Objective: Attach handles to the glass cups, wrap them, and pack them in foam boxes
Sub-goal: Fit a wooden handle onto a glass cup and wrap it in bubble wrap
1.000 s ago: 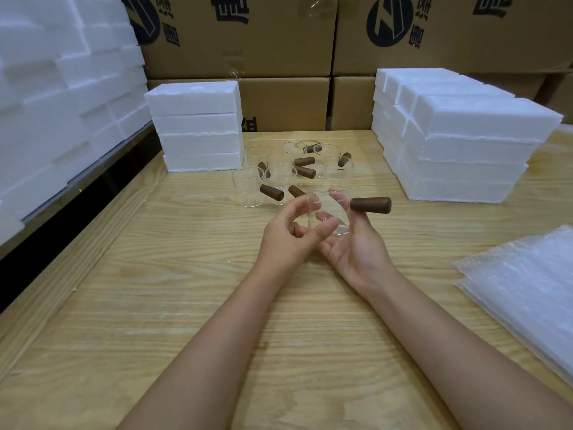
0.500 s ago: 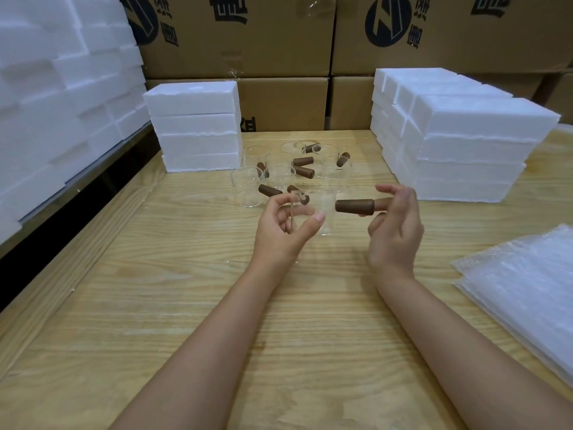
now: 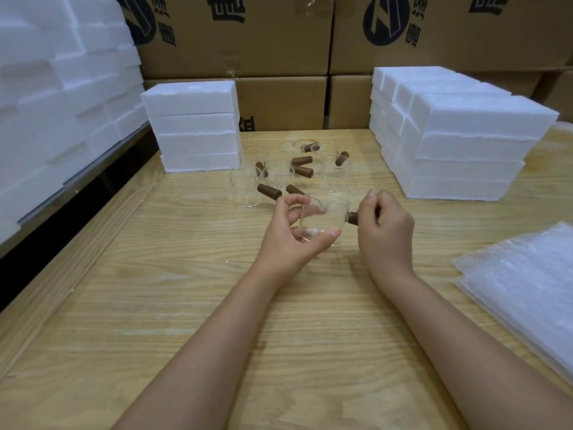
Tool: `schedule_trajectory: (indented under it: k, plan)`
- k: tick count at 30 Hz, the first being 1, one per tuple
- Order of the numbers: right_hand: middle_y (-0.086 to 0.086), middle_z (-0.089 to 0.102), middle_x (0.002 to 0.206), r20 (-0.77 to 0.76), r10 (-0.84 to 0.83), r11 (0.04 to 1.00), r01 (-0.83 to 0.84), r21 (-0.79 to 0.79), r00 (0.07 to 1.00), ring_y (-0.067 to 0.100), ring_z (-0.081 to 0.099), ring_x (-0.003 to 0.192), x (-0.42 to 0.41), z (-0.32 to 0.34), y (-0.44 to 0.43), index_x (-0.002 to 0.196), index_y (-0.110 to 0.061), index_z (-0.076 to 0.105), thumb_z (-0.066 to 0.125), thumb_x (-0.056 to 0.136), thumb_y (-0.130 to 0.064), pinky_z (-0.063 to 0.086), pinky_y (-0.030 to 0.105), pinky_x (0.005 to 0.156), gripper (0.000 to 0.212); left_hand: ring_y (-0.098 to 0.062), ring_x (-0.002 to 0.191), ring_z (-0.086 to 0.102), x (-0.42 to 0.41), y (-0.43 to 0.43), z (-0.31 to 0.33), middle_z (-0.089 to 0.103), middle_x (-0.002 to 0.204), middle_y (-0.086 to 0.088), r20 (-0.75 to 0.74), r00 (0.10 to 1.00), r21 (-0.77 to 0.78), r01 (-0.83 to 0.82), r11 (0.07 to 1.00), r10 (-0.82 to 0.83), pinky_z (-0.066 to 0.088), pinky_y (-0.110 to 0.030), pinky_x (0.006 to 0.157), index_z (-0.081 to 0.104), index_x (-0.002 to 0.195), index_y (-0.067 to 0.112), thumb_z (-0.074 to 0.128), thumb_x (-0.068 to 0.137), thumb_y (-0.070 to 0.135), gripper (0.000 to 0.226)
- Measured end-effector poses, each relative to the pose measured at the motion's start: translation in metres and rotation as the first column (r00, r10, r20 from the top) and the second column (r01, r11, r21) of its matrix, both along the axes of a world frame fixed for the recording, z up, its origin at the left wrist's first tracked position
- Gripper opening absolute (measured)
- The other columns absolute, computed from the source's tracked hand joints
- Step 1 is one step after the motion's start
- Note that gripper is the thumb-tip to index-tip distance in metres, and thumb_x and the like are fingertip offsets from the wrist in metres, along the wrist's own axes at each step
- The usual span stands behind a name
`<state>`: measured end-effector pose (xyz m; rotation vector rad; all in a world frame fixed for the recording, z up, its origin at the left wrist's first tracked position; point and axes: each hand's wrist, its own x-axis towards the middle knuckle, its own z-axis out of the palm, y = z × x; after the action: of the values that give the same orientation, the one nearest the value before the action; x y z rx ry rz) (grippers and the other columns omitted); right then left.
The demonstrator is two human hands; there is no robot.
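My left hand (image 3: 294, 235) grips a clear glass cup (image 3: 328, 221) above the middle of the wooden table (image 3: 186, 305), thumb under its base and fingers at its rim. A brown wooden handle (image 3: 353, 218) sticks out of the cup's right side. My right hand (image 3: 386, 226) is curled round that handle, hiding most of it. Behind my hands stand several more glass cups (image 3: 279, 176) with brown handles (image 3: 269, 191). White foam boxes are stacked at the back left (image 3: 193, 125) and at the right (image 3: 459, 141).
A pile of clear bubble-wrap sheets (image 3: 527, 287) lies at the table's right edge. Foam pieces (image 3: 55, 88) fill a rack on the left. Cardboard cartons (image 3: 248, 35) form a wall behind the table.
My right hand has closed over the brown handle and moved left against the cup. The left hand keeps holding the cup, now a little lower.
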<state>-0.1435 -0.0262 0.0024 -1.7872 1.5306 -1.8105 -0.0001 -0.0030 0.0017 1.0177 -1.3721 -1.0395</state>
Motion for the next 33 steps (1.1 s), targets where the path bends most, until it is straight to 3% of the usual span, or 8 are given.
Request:
schedule_trajectory:
  k: [2, 4, 9, 13, 17, 23, 28, 33]
  plan:
    - [0.015, 0.043, 0.052, 0.122, -0.003, 0.992, -0.012, 0.124, 0.993, 0.031, 0.052, 0.055, -0.001, -0.001, -0.005, 0.06, -0.007, 0.037, 0.041, 0.098, -0.02, 0.04, 0.043, 0.054, 0.041, -0.014, 0.087, 0.07, 0.002, -0.001, -0.002, 0.062, 0.125, 0.003, 0.008, 1.0, -0.024, 0.029, 0.999, -0.029, 0.054, -0.041, 0.084, 0.039, 0.109, 0.026, 0.081, 0.073, 0.004, 0.06]
    - [0.029, 0.052, 0.062, 0.284, -0.005, 0.962, -0.073, 0.265, 0.959, 0.02, 0.054, 0.051, 0.002, -0.002, -0.008, 0.058, -0.005, 0.036, 0.041, 0.096, -0.02, 0.037, 0.035, 0.052, 0.041, -0.018, 0.102, 0.068, 0.003, -0.002, -0.002, 0.058, 0.13, 0.005, 0.052, 0.998, -0.054, 0.044, 0.998, -0.042, 0.054, -0.039, 0.091, 0.036, 0.113, 0.023, 0.079, 0.072, -0.002, 0.065]
    - [0.005, 0.059, 0.053, 0.461, -0.012, 0.92, -0.171, 0.353, 0.887, -0.003, 0.046, 0.034, 0.003, -0.004, -0.012, 0.056, -0.012, 0.037, 0.042, 0.091, -0.015, 0.026, 0.02, 0.042, 0.036, -0.017, 0.11, 0.063, 0.002, -0.003, -0.002, 0.059, 0.128, 0.004, 0.058, 0.998, -0.057, 0.034, 0.998, -0.03, 0.048, -0.03, 0.099, 0.037, 0.113, 0.023, 0.08, 0.07, -0.005, 0.067]
    - [-0.006, 0.05, 0.05, 0.405, 0.031, 0.98, -0.107, 0.167, 0.914, -0.002, 0.058, 0.051, 0.006, 0.0, -0.005, 0.057, -0.013, 0.036, 0.055, 0.091, -0.019, 0.037, 0.019, 0.05, 0.039, -0.014, 0.111, 0.061, 0.002, -0.004, -0.002, 0.065, 0.116, -0.005, 0.012, 1.0, -0.045, 0.018, 0.999, -0.018, 0.047, -0.022, 0.096, 0.038, 0.112, 0.017, 0.078, 0.074, -0.004, 0.059]
    - [-0.015, 0.047, 0.048, 0.343, 0.084, 0.995, -0.099, 0.026, 0.936, 0.002, 0.045, 0.049, 0.012, 0.002, 0.002, 0.061, -0.018, 0.04, 0.067, 0.084, -0.02, 0.038, 0.014, 0.052, 0.035, -0.027, 0.098, 0.066, 0.002, -0.004, -0.001, 0.067, 0.108, -0.014, -0.177, 0.981, 0.055, 0.093, 0.994, -0.082, 0.056, -0.04, 0.079, 0.044, 0.11, 0.015, 0.075, 0.076, 0.002, 0.048]
    - [-0.017, 0.054, 0.059, 0.258, 0.265, 0.964, -0.265, -0.038, 0.929, -0.001, 0.051, 0.054, 0.017, 0.003, 0.013, 0.071, -0.025, 0.043, 0.073, 0.081, -0.019, 0.042, 0.013, 0.054, 0.033, -0.024, 0.075, 0.064, 0.008, -0.011, 0.001, 0.068, 0.085, -0.009, -0.326, 0.937, 0.167, 0.184, 0.969, -0.122, 0.053, -0.026, 0.058, 0.055, 0.109, 0.004, 0.066, 0.081, 0.026, 0.037]
    - [-0.018, 0.06, 0.072, 0.07, 0.379, 0.923, -0.371, -0.101, 0.923, -0.001, 0.06, 0.069, 0.023, 0.004, 0.021, 0.088, -0.021, 0.054, 0.07, 0.083, -0.013, 0.045, 0.011, 0.064, 0.019, -0.019, 0.055, 0.057, 0.012, -0.016, 0.002, 0.064, 0.074, -0.01, -0.296, 0.945, 0.228, 0.212, 0.95, -0.139, 0.039, -0.029, 0.05, 0.053, 0.122, -0.006, 0.043, 0.089, 0.047, 0.063]
    - [-0.02, 0.062, 0.087, -0.05, 0.456, 0.876, -0.458, -0.15, 0.889, 0.004, 0.062, 0.07, 0.028, 0.007, 0.029, 0.104, -0.024, 0.056, 0.059, 0.089, -0.012, 0.053, 0.029, 0.063, 0.02, -0.015, 0.039, 0.047, 0.018, -0.019, 0.004, 0.063, 0.065, -0.009, -0.342, 0.928, 0.282, 0.251, 0.926, -0.147, 0.028, -0.017, 0.037, 0.065, 0.103, 0.011, 0.028, 0.097, 0.052, 0.056]
